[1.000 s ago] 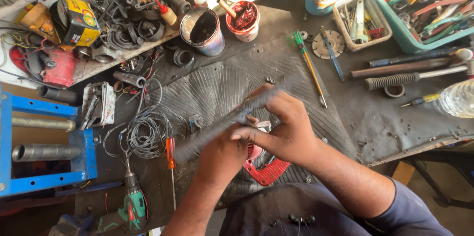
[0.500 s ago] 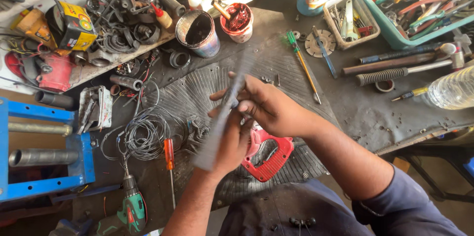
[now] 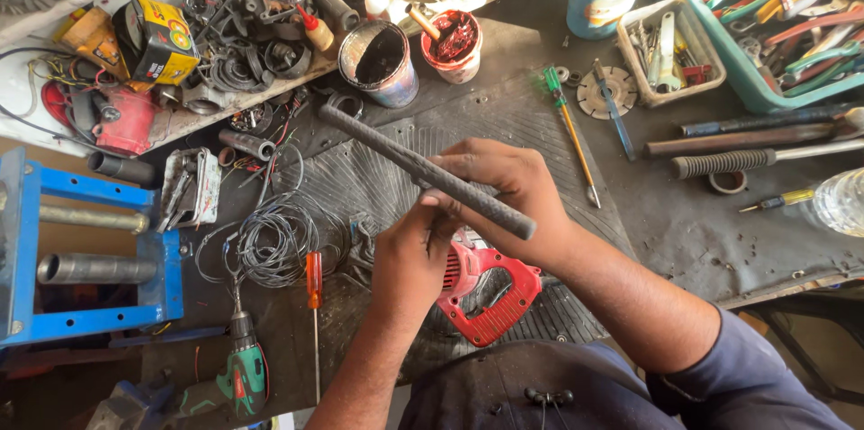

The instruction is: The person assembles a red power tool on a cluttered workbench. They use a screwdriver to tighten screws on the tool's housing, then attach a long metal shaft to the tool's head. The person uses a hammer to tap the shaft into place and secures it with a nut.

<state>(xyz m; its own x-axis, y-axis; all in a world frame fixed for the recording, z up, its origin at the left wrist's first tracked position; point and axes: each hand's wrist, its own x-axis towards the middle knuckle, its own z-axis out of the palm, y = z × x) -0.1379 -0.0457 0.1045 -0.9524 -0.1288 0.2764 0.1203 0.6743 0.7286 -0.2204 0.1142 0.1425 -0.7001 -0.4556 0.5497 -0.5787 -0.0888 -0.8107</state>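
On a cluttered bench, over a black mat (image 3: 504, 124), the right hand (image 3: 504, 187) and left hand (image 3: 416, 246) both close around a dark rod (image 3: 423, 169), slanted above a red casing (image 3: 490, 295).

My right arm wears a dark navy sleeve (image 3: 756, 376) pushed above the elbow; my left forearm is bare; dark navy fabric covers my lap (image 3: 504, 389).

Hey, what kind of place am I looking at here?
Most likely a repair workshop bench: a green cordless drill, a teal tray of pliers and hand tools, and a coil of thin wire lie around a ribbed rubber mat.
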